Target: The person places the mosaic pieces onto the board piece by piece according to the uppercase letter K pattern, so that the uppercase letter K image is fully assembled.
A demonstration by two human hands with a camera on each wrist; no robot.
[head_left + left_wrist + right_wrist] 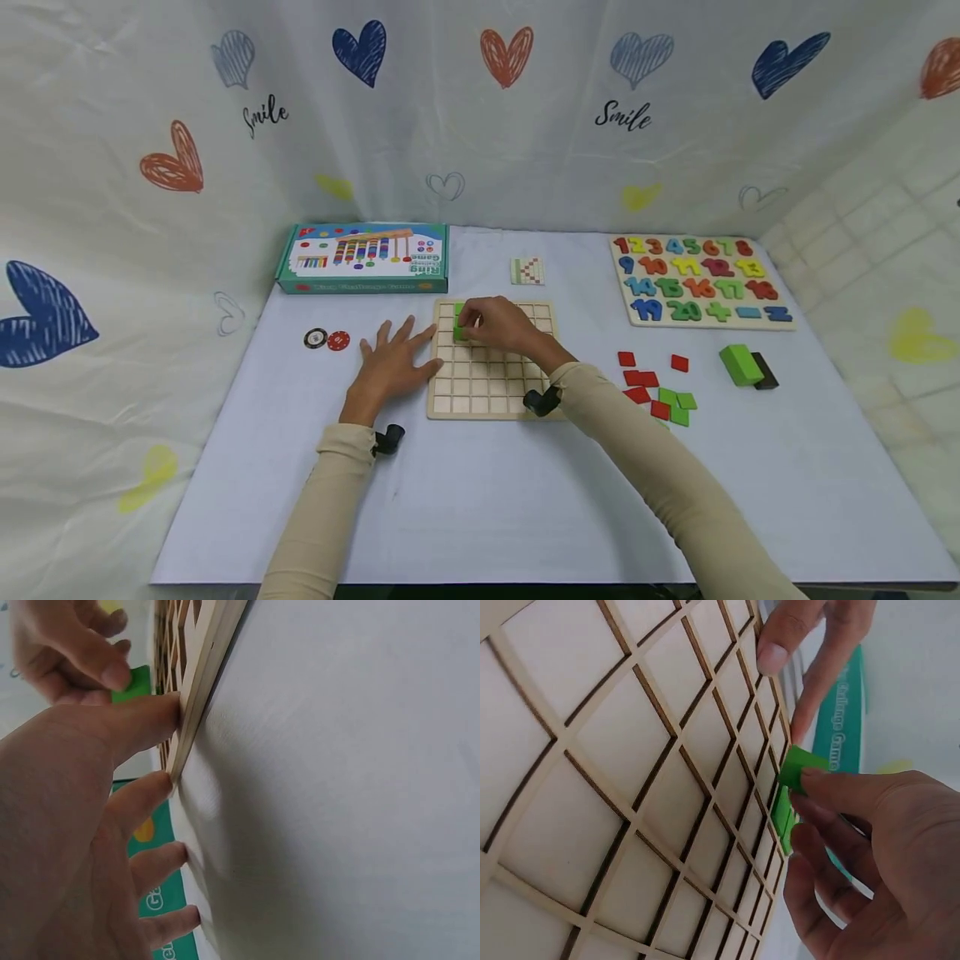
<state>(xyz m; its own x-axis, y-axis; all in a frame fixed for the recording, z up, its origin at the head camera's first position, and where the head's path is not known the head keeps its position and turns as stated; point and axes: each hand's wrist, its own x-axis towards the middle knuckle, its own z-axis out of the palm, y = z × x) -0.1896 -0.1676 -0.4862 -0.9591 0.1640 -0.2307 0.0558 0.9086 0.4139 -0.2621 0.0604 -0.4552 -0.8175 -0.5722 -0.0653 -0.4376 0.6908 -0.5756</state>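
A wooden grid board (468,387) lies flat mid-table, its square cells mostly bare. My right hand (495,323) is over its upper left part and pinches a green square tile (801,769) between thumb and fingers, tilted above the cells. More green tiles (783,819) sit in cells just beyond it. My left hand (392,367) lies spread at the board's left side, thumb and index fingertips at the wooden edge (196,697), the other fingers on the white cloth.
Loose red tiles (636,378) and green tiles (679,415) lie right of the board, near a green block (741,365) and a black block (765,372). Behind stand a game box (360,286), a pattern card (527,271) and a number puzzle (705,323). Two round chips (338,341) lie left.
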